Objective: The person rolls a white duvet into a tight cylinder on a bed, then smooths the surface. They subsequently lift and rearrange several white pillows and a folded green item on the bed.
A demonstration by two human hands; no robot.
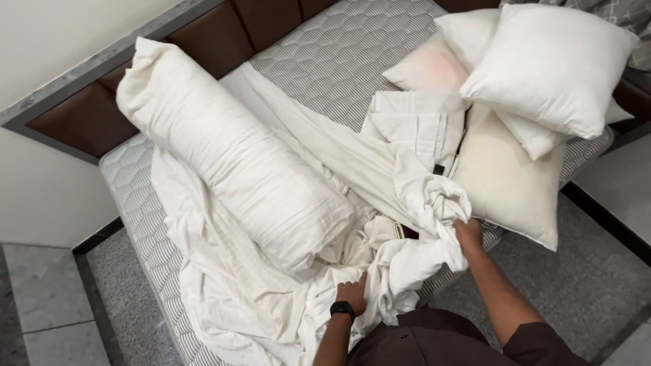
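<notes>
A crumpled white bed sheet (285, 305) lies heaped over the near edge of a quilted grey mattress (325, 61). My left hand (352, 295), with a black watch on its wrist, is closed on a fold of the sheet near the mattress edge. My right hand (468, 234) grips a bunched knot of the same sheet (434, 200) a little higher and to the right. A small dark object (407, 232) shows between the folds, just left of my right hand.
A rolled white duvet (230, 156) lies diagonally across the mattress. A folded white cloth (417, 122) sits beside a cream pillow (505, 183). White pillows (549, 68) are stacked at the upper right. A brown padded headboard (210, 34) runs behind, with grey floor (597, 285) around the bed.
</notes>
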